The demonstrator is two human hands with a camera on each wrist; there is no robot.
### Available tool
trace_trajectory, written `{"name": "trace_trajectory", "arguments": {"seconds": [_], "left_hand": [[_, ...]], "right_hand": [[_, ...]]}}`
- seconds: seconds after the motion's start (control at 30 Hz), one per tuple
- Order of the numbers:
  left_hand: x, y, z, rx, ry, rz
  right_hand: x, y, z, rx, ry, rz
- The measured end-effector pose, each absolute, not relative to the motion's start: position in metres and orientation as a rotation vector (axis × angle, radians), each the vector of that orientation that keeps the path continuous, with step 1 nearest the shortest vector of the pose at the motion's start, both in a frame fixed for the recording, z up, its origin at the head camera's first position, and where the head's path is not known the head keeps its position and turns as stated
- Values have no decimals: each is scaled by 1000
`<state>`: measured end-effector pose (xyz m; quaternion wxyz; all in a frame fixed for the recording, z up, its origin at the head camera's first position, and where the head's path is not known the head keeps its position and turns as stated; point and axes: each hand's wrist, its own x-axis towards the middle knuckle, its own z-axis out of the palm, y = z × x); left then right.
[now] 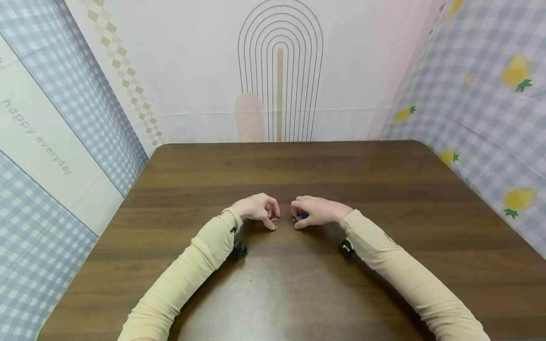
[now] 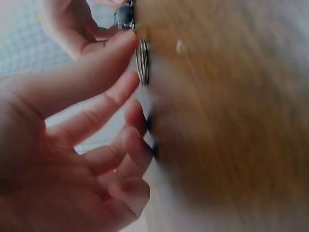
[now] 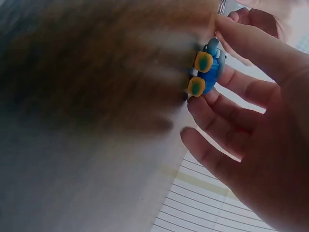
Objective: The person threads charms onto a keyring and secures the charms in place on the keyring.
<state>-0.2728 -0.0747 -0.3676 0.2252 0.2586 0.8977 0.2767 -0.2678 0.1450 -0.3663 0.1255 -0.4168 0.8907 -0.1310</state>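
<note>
In the head view my left hand [image 1: 258, 208] is at the middle of the table, thumb and index finger at a thin metal key ring [image 1: 276, 223]. The left wrist view shows the key ring [image 2: 143, 63] edge-on at the tabletop, pinched between thumb and index fingertips; the other fingers are bent. A short gap to the right, my right hand [image 1: 320, 210] holds a small blue figure charm [image 1: 301, 217] between thumb and fingers. In the right wrist view the charm [image 3: 208, 72] has yellow-and-green round feet. A small metal fitting shows at its end.
Both hands work low over a brown wooden table [image 1: 273, 166]. A patterned white curtain [image 1: 192, 71] hangs behind it, with checked blue cloth [image 1: 482, 109] at the sides. Dark wrist devices [image 1: 239, 248] sit under the cream sleeves [image 1: 187, 270].
</note>
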Motion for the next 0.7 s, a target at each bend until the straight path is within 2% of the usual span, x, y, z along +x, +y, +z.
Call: {"name": "trace_trajectory", "arguments": {"seconds": [0.37,0.7], "left_hand": [[-266,-68,-365,686,2566,630],[-260,-66,-365,693,2504,756]], "right_hand": [[-269,142,-366,-1342,2523,-367],[-267,145,-367,-1210,2655,-391]]}}
